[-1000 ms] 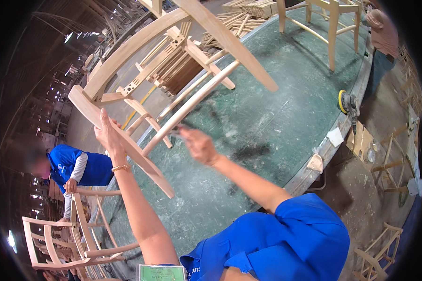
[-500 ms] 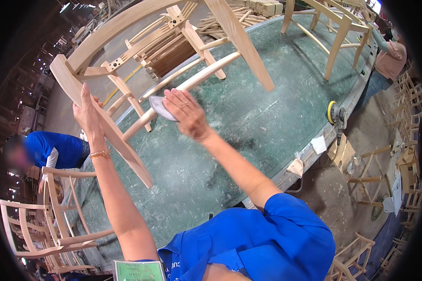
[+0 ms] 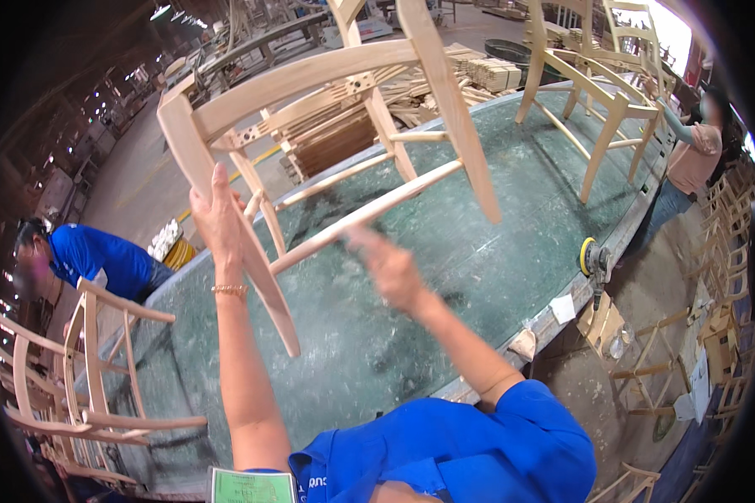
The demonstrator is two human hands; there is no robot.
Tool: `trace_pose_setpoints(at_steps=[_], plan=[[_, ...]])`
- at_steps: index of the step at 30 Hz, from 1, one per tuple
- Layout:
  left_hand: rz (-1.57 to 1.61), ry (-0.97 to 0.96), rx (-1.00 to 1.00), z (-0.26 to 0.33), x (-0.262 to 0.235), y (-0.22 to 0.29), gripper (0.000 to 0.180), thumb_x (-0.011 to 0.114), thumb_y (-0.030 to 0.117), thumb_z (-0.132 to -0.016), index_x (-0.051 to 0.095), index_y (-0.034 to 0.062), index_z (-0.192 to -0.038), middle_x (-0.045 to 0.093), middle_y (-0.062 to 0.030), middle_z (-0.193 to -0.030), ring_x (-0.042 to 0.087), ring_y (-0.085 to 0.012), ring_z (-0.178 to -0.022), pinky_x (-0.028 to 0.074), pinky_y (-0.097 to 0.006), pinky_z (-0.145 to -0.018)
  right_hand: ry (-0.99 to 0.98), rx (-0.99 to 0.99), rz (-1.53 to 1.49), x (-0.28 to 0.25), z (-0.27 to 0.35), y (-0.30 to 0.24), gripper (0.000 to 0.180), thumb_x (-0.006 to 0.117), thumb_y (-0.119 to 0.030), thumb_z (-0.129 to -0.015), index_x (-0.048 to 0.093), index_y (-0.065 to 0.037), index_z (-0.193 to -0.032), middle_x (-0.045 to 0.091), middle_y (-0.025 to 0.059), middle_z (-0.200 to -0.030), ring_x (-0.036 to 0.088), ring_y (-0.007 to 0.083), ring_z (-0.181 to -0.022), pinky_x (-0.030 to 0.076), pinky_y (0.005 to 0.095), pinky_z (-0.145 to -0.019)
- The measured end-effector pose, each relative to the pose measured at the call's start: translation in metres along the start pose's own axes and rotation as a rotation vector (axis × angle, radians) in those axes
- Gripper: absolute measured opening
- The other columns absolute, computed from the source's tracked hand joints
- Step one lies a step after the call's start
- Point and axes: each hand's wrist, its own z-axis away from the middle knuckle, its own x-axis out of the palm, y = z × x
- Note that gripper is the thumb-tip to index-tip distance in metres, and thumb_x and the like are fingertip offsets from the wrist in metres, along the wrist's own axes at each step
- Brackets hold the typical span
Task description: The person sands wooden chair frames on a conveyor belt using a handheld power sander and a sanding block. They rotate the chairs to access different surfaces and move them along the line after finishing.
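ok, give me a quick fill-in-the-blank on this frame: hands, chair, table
The left hand grips a leg of the bare wooden ____, tipped over above the table.
The right hand reaches toward a lower rung of the chair frame, and it is motion-____.
The table top is ____ in colour.
The sander at the table's edge has a ____ disc.

Missing words: chair; blurred; green; yellow

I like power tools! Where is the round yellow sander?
In the head view, the yellow sander sits at the green worktable's right edge, right of the blurred right hand.
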Motion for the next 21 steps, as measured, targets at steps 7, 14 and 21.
trace_pose_setpoints(at_steps=[7,14,21], plan=[[0.042,-0.072,-0.003,0.022,0.029,0.007,0.053,0.061,0.055,-0.085,0.049,0.0054,-0.098,0.051,0.0006,-0.064,0.052,-0.0065,-0.053,0.043,-0.021,-0.046,0.469,-0.062,0.9,-0.086,-0.015,0.07,0.039,0.046,-0.001,-0.086,0.05,0.006,-0.125,0.054,0.0233,-0.124,0.051,0.0395,-0.116,0.04,0.0431,-0.1],[0.007,0.005,-0.024,0.023,-0.002,-0.006,0.053,0.056,0.059,-0.087,0.051,0.0071,-0.095,0.053,0.0007,-0.063,0.053,-0.0071,-0.052,0.045,-0.021,-0.047,-0.53,0.24,-0.255,0.068,0.101,-0.052,0.039,0.048,-0.007,-0.093,0.05,-0.009,-0.131,0.058,0.009,-0.125,0.059,0.0243,-0.111,0.048,0.036,-0.091],[0.083,-0.036,0.008,0.042,0.004,-0.001,0.05,0.044,0.058,-0.093,0.051,0.008,-0.088,0.055,-0.0017,-0.061,0.055,-0.0079,-0.052,0.046,-0.023,-0.048,0.135,0.831,-0.557,0.08,0.117,0.007,0.049,0.059,-0.029,-0.093,0.045,-0.004,-0.133,0.061,0.0078,-0.106,0.059,0.011,-0.089,0.051,0.0269,-0.075]])
